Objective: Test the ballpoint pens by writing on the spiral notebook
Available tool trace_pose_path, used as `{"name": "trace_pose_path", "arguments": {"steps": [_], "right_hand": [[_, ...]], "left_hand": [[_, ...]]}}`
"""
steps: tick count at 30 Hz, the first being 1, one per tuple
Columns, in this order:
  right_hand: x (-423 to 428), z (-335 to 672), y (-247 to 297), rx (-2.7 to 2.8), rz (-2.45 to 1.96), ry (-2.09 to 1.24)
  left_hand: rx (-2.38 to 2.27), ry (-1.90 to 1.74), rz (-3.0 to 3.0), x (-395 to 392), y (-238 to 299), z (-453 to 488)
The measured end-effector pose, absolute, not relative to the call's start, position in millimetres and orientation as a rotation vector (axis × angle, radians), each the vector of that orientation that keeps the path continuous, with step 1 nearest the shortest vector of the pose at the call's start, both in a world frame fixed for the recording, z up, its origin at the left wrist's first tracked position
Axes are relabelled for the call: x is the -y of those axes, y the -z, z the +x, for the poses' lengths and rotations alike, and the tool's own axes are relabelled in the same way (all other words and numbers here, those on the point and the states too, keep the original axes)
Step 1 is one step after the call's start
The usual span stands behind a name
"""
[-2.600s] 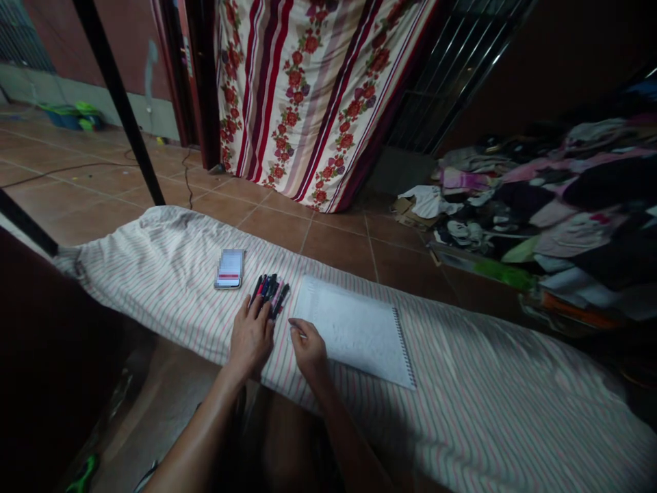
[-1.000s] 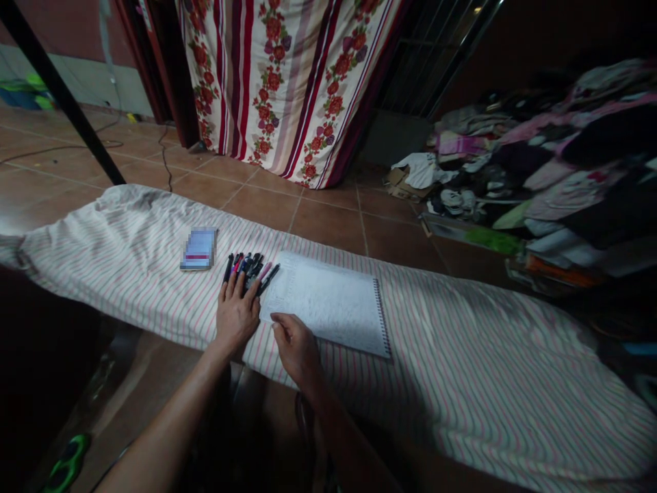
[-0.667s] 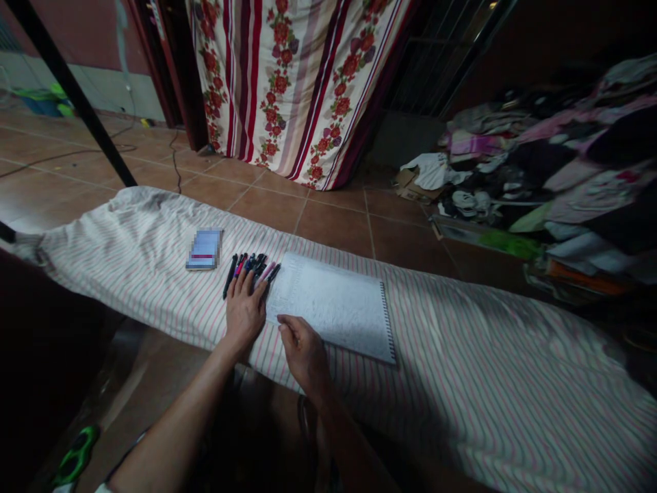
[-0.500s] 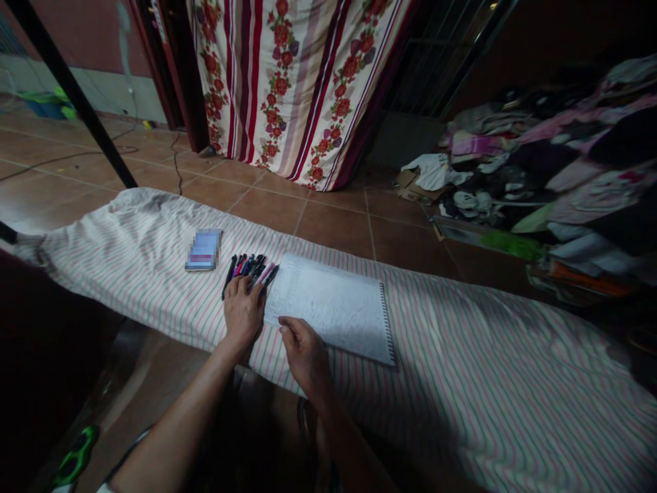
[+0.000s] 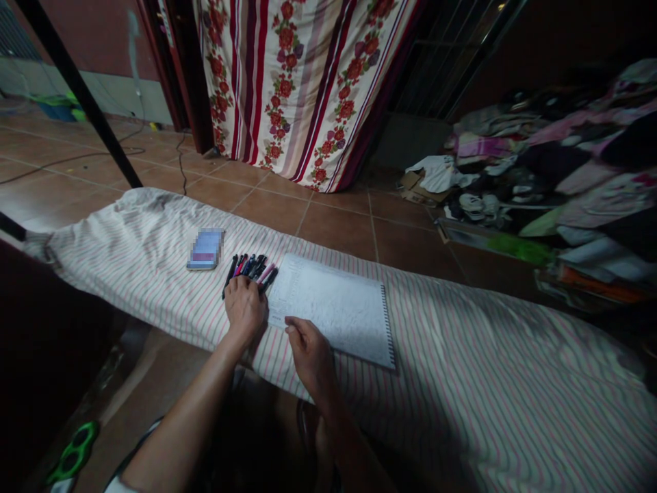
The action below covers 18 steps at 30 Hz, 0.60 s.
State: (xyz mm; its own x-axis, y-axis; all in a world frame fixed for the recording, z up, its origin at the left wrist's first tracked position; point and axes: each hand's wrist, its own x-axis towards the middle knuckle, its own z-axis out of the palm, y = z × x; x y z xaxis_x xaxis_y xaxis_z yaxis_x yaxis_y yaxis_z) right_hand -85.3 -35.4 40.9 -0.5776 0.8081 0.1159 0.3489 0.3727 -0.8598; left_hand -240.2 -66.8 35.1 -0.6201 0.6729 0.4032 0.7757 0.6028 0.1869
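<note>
The striped sheet (image 5: 441, 383) is soft, matt cloth, faintly creased. The pad (image 5: 336, 308) is matt white paper with a wire spiral edge. The pens (image 5: 251, 266) look like glossy plastic. Floor tiles (image 5: 339, 229) shine smooth.

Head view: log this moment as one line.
left hand: fingers curled over pens | right hand: at near edge of spiral pad | phone: beside pens, apart | surface: striped cloth

Counted: one phone (image 5: 206, 248), one spiral pad (image 5: 333, 308). One bunch of pens (image 5: 251, 266), at least six; exact number unclear. Two hands: left hand (image 5: 245, 308), right hand (image 5: 308, 349).
</note>
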Motion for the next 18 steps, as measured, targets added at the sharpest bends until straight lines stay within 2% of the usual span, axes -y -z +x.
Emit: {"name": "trace_pose_path", "arguments": {"steps": [5, 7, 11, 18], "right_hand": [[32.9, -84.6, -46.1, 2.057, -0.980, -1.134], [31.5, -84.5, -46.3, 2.043, -0.985, -1.139], [28.8, -84.2, -43.5, 2.024, -0.968, -1.165], [26.6, -82.8, -40.4, 2.003, -0.944, -1.148]], "left_hand": [[2.574, 0.788, -1.085, 67.7, -39.5, -242.9], [2.630, 1.081, -0.996, 66.4, -38.3, -246.5], [2.594, 1.924, -0.751, 61.8, -30.7, -255.6], [2.297, 2.450, -0.660, 62.5, -37.0, -258.1]]}}
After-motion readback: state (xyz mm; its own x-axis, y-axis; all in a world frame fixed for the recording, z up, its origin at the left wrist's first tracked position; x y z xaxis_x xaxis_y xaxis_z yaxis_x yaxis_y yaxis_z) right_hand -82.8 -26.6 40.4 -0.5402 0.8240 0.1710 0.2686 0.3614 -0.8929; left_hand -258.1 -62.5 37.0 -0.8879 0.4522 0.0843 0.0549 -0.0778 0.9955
